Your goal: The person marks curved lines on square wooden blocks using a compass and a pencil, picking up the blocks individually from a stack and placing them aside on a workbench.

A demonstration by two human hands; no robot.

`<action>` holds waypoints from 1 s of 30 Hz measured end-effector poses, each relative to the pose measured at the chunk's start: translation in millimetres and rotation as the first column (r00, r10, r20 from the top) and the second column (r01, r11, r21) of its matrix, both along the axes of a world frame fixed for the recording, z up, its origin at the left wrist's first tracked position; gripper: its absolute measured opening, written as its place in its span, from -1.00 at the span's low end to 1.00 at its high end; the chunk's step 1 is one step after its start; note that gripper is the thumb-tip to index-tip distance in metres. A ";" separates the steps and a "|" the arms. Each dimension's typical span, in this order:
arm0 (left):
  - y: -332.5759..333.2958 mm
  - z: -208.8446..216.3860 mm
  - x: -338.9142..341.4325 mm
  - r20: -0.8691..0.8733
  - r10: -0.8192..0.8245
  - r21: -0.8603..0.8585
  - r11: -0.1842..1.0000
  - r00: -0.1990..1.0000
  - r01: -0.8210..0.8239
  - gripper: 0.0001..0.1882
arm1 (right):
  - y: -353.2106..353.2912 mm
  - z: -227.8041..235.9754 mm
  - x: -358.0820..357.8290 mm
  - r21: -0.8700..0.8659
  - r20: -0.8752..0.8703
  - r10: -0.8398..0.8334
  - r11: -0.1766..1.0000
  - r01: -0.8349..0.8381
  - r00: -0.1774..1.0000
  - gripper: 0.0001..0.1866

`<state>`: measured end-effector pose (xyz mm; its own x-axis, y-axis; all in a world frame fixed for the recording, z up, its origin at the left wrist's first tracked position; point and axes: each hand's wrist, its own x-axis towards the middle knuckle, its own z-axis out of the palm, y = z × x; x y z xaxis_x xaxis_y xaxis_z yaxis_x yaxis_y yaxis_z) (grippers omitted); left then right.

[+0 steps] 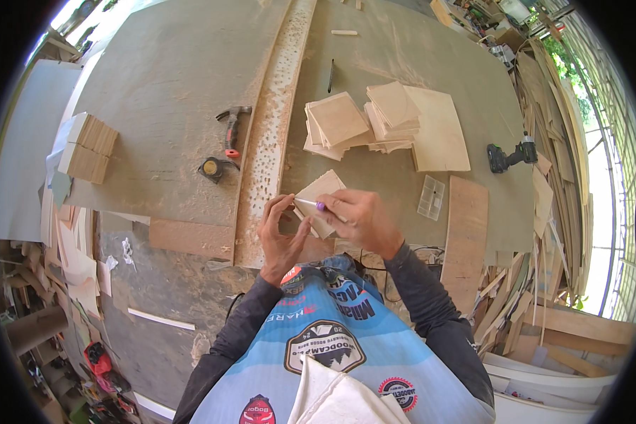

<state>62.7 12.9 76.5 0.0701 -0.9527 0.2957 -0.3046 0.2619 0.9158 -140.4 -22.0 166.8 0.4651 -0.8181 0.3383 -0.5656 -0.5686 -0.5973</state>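
Observation:
Small square plywood pieces [321, 186], apparently a short stack, are held near the table's front edge. My left hand [281, 237] grips their left corner between bent fingers and thumb. Pinched in my right hand [366, 220] is a thin white pen-like stick [307, 203] with a purple part at the fingers. Its far tip lies over the left edge of the wood, close to my left fingertips. What the right fingers cover of the stick is hidden. Just beyond stand two piles of similar plywood squares [337, 119], beside a larger plywood panel [439, 131].
A perforated, sawdust-strewn board [265, 141] runs lengthwise on the table. Left of it lie a claw hammer [233, 131], a tape measure [211, 168] and stacked wood blocks [90, 148]. To the right are a clear plastic case [431, 198], a reddish board [464, 230] and a cordless drill [510, 153].

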 end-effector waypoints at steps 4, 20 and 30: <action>-0.6 1.9 2.5 0.021 -0.019 -0.017 1.000 1.000 0.019 -0.39 | 24.9 -12.9 19.3 0.058 0.149 -0.146 0.989 0.139 0.978 -0.76; -0.8 5.6 1.8 0.049 -0.013 -0.014 1.000 0.999 0.014 -0.39 | 31.2 -17.0 20.1 0.288 0.329 -0.296 0.936 0.204 0.897 -0.76; 2.4 15.6 -2.7 0.259 -0.045 -0.018 0.999 0.965 0.051 -0.10 | -9.0 -5.4 -18.4 -0.064 0.201 -0.256 0.960 0.273 0.946 -0.77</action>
